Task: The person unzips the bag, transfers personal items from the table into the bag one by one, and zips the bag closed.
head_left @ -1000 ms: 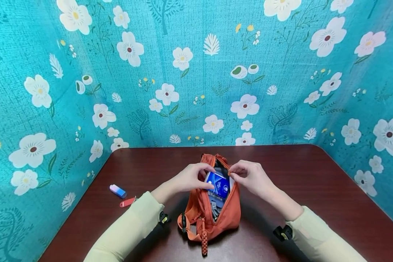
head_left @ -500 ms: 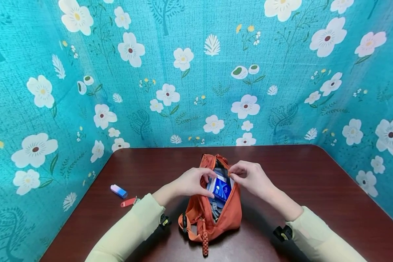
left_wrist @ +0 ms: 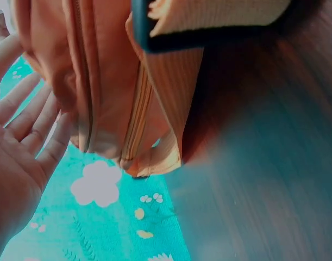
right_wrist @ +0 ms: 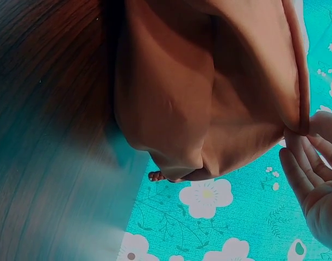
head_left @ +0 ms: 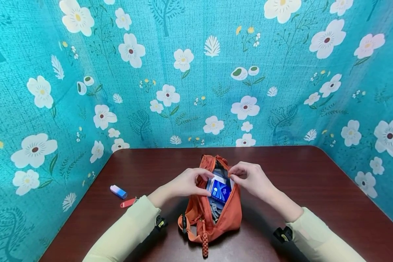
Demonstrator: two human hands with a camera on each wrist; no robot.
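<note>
An orange bag (head_left: 227, 214) with its zip undone stands in the middle of the table. Inside its mouth lies a shiny blue packet (head_left: 221, 191) with white markings. My left hand (head_left: 191, 183) is at the left side of the opening, thumb and fingers spread apart beside the packet. In the left wrist view, the fingers (left_wrist: 32, 117) of that hand are extended along the bag's side. My right hand (head_left: 250, 176) pinches the right edge of the opening and holds it outward. The right wrist view shows thumb and fingertips on the bag's piped edge (right_wrist: 301, 76).
On the left of the dark wooden table (head_left: 281, 163) lie a blue-and-pink USB-stick-shaped item (head_left: 118, 191) and a red key-tag-like piece (head_left: 128, 203). A braided pull (head_left: 205, 244) hangs at the bag's front. A flowered teal cloth (head_left: 196, 80) surrounds the table.
My left hand has let go of the blue packet and drawn slightly left. The packet has turned and sits a little lower in the bag. My right hand keeps its pinch.
</note>
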